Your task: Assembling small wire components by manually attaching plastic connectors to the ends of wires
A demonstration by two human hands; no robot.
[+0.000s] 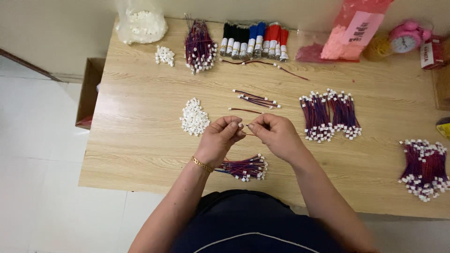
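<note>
My left hand [221,138] pinches a small white connector [240,125] between thumb and fingers above the wooden table [140,136]. My right hand [276,135] holds a thin red wire [248,134] whose end meets the connector. Both hands are close together at the table's middle. A pile of white connectors [194,117] lies just left of my left hand. A bundle of finished red and blue wires [243,167] lies below my hands, near the front edge. A few loose wires [257,100] lie just beyond my hands.
Wired bundles lie at the right [330,115] and far right [424,168]. At the back are a wire bunch [199,46], taped wire rolls [255,41], a bag of white parts [140,23], pink bags [351,33] and a pink alarm clock [407,38]. A cardboard box [89,91] stands on the floor, left.
</note>
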